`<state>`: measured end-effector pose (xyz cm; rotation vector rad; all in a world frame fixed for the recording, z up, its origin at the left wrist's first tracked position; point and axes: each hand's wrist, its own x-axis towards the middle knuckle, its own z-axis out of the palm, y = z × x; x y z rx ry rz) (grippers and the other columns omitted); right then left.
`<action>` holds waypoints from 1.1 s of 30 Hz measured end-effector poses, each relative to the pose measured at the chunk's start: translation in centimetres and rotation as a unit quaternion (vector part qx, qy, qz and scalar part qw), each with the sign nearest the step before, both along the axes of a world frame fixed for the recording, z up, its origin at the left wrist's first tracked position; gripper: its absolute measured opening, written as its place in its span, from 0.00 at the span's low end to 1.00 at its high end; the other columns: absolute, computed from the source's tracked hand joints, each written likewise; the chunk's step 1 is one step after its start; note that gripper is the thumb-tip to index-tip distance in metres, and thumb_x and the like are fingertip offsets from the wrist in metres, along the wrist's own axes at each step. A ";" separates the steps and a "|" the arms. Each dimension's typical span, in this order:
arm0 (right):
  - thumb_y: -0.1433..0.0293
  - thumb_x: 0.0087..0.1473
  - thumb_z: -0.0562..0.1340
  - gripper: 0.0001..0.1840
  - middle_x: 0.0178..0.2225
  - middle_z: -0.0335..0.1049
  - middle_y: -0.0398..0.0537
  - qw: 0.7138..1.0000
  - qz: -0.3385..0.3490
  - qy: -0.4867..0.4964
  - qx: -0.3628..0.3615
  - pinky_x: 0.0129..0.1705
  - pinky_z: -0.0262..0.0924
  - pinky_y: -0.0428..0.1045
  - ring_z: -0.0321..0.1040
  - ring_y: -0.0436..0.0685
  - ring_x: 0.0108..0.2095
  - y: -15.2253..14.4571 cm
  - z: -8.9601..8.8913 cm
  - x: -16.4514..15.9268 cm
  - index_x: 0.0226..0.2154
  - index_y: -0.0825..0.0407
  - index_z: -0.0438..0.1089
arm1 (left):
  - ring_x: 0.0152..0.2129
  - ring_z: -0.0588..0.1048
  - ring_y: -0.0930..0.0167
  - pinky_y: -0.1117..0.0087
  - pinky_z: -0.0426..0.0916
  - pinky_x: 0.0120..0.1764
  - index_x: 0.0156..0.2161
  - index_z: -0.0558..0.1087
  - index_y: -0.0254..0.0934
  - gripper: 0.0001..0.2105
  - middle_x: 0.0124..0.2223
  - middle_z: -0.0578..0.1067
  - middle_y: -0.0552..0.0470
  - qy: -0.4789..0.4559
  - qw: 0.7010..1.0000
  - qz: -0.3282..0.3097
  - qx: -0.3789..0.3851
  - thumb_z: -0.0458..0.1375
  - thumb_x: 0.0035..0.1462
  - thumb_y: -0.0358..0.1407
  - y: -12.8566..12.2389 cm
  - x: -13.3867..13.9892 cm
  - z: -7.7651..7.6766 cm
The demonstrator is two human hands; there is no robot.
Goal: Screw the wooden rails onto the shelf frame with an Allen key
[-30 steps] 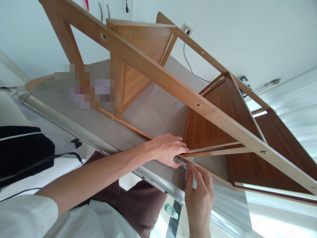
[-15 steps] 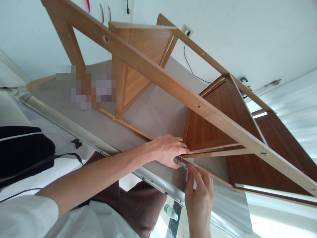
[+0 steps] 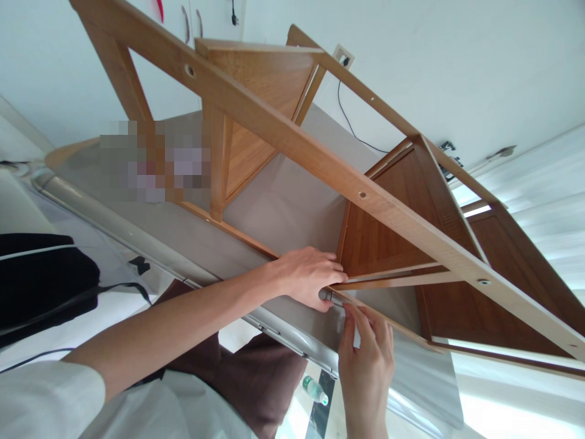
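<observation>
Wooden frame (image 3: 320,161): a large shelf unit of light and darker brown wood, lying tilted across the grey tabletop (image 3: 283,207); a long rail with drilled holes runs diagonally from upper left to lower right; panelled shelves stand between the rails.
Tabletop: grey surface with a rounded metal edge running down to the right beneath the frame; the frame's lower rail lies on it.
Left arm (image 3: 183,317): bare forearm out of a white sleeve, stretched from lower left up to the right, nearly straight; wrist level with the table edge.
Left hand (image 3: 308,274): palm down, knuckles up, set where a shelf board meets the lower rail; fingers curled closed, with a small grey metal part (image 3: 326,295) showing under them at the rail; how firmly it is gripped I cannot tell.
Right hand (image 3: 365,360): rising from the bottom edge, back of the hand to the camera, wrist straight; fingers extended upward and loosely together, tips touching the lower rail just right of the metal part; they hold nothing that shows.
Metal part: at the frame's lower rail, between the two hands, partly hidden by the left fingers.
Bottle (image 3: 314,390): small, green-capped, below the table edge.
</observation>
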<state>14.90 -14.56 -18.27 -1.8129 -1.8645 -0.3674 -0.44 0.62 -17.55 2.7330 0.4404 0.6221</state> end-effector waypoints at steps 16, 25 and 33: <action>0.69 0.63 0.57 0.11 0.42 0.72 0.54 0.999 -0.010 0.036 -0.013 0.48 0.62 0.55 0.67 0.59 0.45 -0.1 -0.4 0.5 0.44 0.52 0.73 | 0.39 0.72 0.64 0.65 0.65 0.30 0.40 0.73 0.39 0.15 0.38 0.78 0.52 -0.005 1.000 0.000 0.015 0.60 0.53 0.46 0.1 0.0 -0.2; 0.69 0.63 0.58 0.10 0.42 0.73 0.52 0.999 0.000 0.043 -0.020 0.47 0.62 0.54 0.68 0.59 0.45 -0.3 -0.8 1.0 0.44 0.52 0.74 | 0.41 0.73 0.64 0.66 0.66 0.32 0.43 0.73 0.39 0.16 0.41 0.78 0.51 0.005 1.000 -0.001 0.013 0.61 0.52 0.46 0.1 0.2 -0.3; 0.69 0.62 0.59 0.10 0.42 0.75 0.50 0.998 0.009 0.053 -0.025 0.48 0.61 0.54 0.68 0.59 0.44 -0.2 -0.9 1.2 0.44 0.51 0.74 | 0.42 0.73 0.64 0.65 0.67 0.32 0.43 0.73 0.39 0.16 0.41 0.78 0.51 0.004 1.000 0.000 0.011 0.61 0.53 0.45 0.1 0.1 -0.3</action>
